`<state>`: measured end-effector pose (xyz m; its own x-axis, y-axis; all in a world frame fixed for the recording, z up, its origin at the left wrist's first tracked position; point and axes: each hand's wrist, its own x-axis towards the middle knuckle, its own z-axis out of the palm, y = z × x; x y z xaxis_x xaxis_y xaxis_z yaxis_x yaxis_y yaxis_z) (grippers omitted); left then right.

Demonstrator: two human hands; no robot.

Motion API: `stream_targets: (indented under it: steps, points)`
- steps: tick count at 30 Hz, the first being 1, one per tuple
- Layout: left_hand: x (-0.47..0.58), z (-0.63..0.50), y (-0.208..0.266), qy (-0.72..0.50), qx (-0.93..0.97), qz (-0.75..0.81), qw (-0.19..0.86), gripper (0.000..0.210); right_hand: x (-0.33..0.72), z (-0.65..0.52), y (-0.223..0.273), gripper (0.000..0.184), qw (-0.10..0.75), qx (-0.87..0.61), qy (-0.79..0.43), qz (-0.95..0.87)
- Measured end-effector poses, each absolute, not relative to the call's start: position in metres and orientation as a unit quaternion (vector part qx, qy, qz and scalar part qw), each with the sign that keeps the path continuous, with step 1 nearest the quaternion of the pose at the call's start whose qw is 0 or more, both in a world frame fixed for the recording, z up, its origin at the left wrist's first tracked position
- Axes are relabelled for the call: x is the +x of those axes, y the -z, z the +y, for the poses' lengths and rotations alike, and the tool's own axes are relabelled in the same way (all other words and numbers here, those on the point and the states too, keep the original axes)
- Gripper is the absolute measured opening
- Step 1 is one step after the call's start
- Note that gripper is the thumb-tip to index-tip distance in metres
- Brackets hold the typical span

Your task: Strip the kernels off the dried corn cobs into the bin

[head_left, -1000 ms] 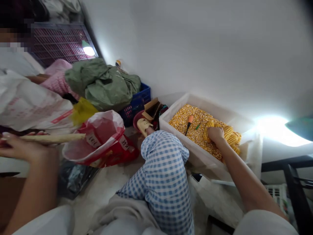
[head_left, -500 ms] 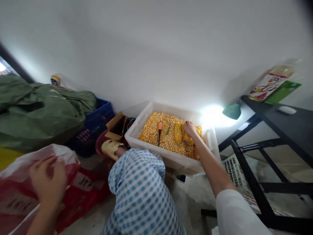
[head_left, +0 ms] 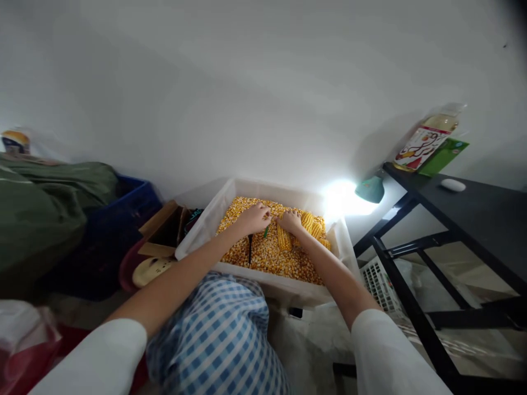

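Note:
A white plastic tub [head_left: 230,192] holds loose yellow corn kernels [head_left: 263,260] with several corn cobs [head_left: 316,227] lying on top at the right. My right hand [head_left: 290,221] is closed over the far end of a cob [head_left: 284,239]. Just left of it, my left hand [head_left: 255,217] is curled shut above the kernels; whatever is in its fingers is hidden. Under the left wrist shows the dark shaft of a screwdriver [head_left: 250,251], its orange handle covered. A thin green strip [head_left: 266,231] lies on the kernels between my hands.
A lit green lamp [head_left: 370,190] shines over the tub's right end. To the right stands a black-framed shelf [head_left: 486,203] bearing a bottle [head_left: 428,140]. At left are an open cardboard box [head_left: 162,227], a blue crate [head_left: 135,200] and a red-and-white bag [head_left: 28,334].
My left hand has left the red bag and come over the tub. My right hand has shifted left onto another cob. The view has turned slightly right.

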<state>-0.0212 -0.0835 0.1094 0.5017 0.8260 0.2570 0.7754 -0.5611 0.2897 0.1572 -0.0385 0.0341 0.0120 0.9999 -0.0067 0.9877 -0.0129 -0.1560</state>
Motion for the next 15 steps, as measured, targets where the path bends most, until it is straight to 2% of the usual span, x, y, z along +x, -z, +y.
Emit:
stream_targets:
  steps: [6, 10, 13, 15]
  points:
    - [0.008, -0.023, -0.063, 0.038, 0.851, 0.523, 0.034, 0.039, 0.16, -0.03, -0.034, 0.058, 0.081, -0.728, -0.045, -0.679]
    - [0.009, -0.017, -0.043, 0.093, 0.859, 0.503, 0.012, 0.044, 0.17, -0.036, -0.055, 0.054, 0.118, -0.689, -0.094, -0.709]
    - [0.009, -0.019, -0.04, 0.109, 0.855, 0.505, 0.029, 0.045, 0.177, -0.042, -0.076, 0.056, 0.09, -0.676, -0.141, -0.717]
    - [0.011, -0.021, -0.041, 0.123, 0.847, 0.515, 0.048, 0.046, 0.18, -0.046, -0.087, 0.053, 0.032, -0.65, -0.174, -0.739]
